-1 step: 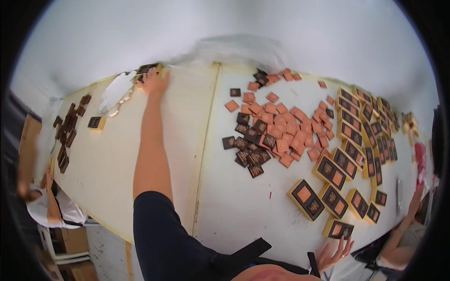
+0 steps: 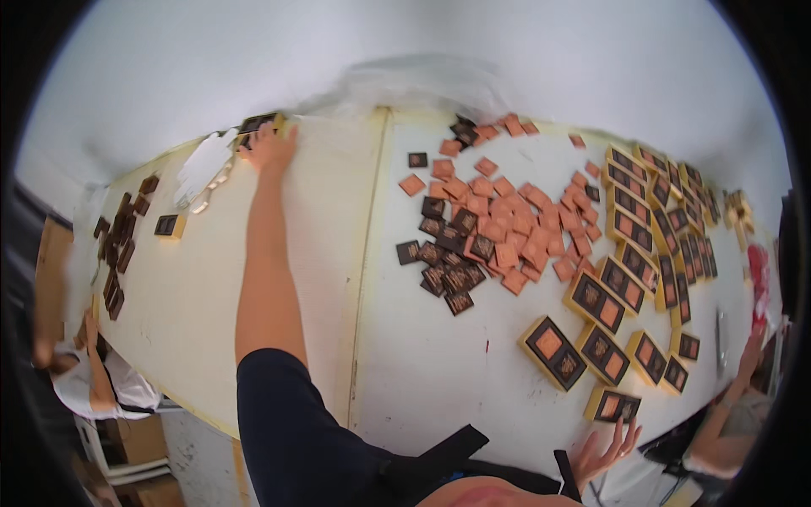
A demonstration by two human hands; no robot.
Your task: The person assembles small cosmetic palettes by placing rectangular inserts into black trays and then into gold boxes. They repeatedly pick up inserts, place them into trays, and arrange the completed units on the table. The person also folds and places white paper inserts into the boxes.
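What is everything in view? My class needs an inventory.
Table: one, white, centre
Light squares: many, salmon, right of centre
Dark squares: many, dark brown, beside those
Boxes: many, gold and dark brown, right
Lone box: one, gold and dark brown, left
Oblong blocks: many, dark brown, far left
Stacked pieces: count unclear, white, back left
Plastic sheet: one, clear, back edge
Red sliver: one, red, front centre
Red object: one, red, far right
Cartons: several, brown, lower left
Co-workers: two, pale tops, left and right ends
Sleeve: one, navy, left arm
Left grip: one, bare, on gold boxes, back
Right grip: one, bare, at nearest box
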